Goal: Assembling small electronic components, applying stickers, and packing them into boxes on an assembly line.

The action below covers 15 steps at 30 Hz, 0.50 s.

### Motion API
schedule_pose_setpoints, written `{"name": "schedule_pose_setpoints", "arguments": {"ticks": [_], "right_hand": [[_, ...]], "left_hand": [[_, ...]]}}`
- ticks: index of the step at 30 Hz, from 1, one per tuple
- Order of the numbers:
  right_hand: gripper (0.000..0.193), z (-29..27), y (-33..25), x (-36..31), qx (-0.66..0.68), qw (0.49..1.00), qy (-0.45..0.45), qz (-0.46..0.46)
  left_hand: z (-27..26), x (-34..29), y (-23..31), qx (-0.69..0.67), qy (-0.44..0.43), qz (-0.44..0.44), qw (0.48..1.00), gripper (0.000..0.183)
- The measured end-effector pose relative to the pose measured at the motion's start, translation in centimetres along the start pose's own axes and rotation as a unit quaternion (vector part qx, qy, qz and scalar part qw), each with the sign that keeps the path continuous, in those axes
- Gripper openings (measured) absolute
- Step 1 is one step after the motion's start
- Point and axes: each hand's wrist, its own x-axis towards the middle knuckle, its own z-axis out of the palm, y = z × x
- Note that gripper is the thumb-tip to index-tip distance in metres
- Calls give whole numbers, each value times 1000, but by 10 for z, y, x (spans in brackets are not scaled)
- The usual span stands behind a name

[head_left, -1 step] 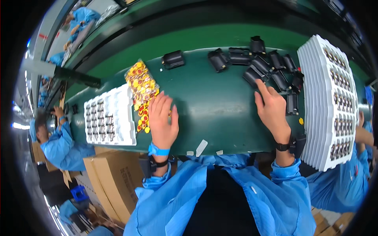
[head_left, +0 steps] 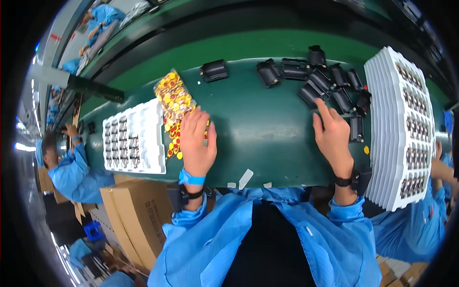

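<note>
My left hand (head_left: 196,141) lies palm down at the lower edge of a clear bag of small yellow and red round pieces (head_left: 173,93). Its fingers are stretched out, partly covering loose yellow and red pieces (head_left: 173,143); nothing shows in its grip. My right hand (head_left: 333,138) has its index finger extended to the near side of a black plastic housing (head_left: 311,93), with the thumb apart. Whether the fingertip presses on it cannot be made out. Several more black housings (head_left: 342,99) lie heaped around that one, and another black housing (head_left: 213,71) lies alone farther left.
A white tray (head_left: 155,138) partly filled with small metal parts lies at left. Stacked white trays (head_left: 377,129) rise at right beside my right forearm. Scraps of tape (head_left: 245,178) stick near the table's front edge. A cardboard box (head_left: 136,225) stands below. Co-workers in blue sit at both sides.
The view has shifted very slightly. Both hands keep nearly the same place and pose, and no object has visibly been moved.
</note>
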Motion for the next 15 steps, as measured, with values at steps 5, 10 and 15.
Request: {"name": "schedule_pose_setpoints", "arguments": {"ticks": [5, 10, 15], "right_hand": [[27, -2, -30, -38, 106, 994, -5, -2], [9, -7, -99, -3, 289, 954, -64, -54], [25, 69, -142, 112, 216, 973, -59, -48]], "left_hand": [[1, 7, -23, 79, -41, -11, 996, 32], [19, -29, -29, 85, -95, 6, 992, 39], [-2, -44, -16, 13, 3, -26, 1000, 32]]}}
